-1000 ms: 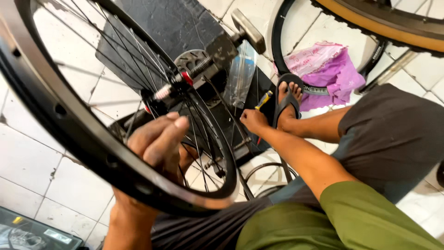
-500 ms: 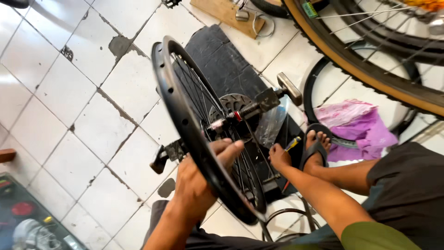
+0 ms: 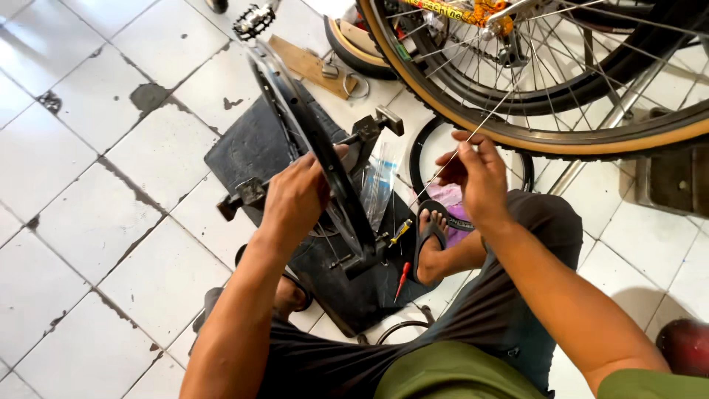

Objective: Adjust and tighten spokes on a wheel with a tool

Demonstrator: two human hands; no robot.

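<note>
**Head view: left hand on a black rim, right hand pinching a spoke**

Head camera looks down on the left hand (image 3: 295,198), which is wrapped around a black bicycle rim (image 3: 310,140) standing on edge in a truing stand (image 3: 369,255), fingers curled over the rim's edge and closed on it. At about three o'clock from that grip, the right hand (image 3: 476,177) is raised, with thumb and fingertips pinched narrowly on a thin silver spoke (image 3: 450,166) that slants from the hand down toward seven o'clock and up toward one o'clock.

The stand rests on a black rubber mat (image 3: 251,144) spread over a floor of white tiles (image 3: 88,222) with dark, chipped grout lines. On the mat at about five o'clock from the rim lie a yellow-handled tool (image 3: 401,232) and a red-handled tool (image 3: 401,279), close to a foot in a black sandal (image 3: 430,244). A pink cloth (image 3: 458,207) lies just beyond the foot. At twelve to two o'clock, a tan-walled bicycle wheel (image 3: 561,140) fills the top of the frame, and a wooden board (image 3: 310,66) lies on the tiles at about twelve o'clock.

Both forearms extend from the bottom edge, the left one nearly straight toward the rim, the right one bent upward at the wrist. The person sits low in dark shorts and a green shirt.
</note>
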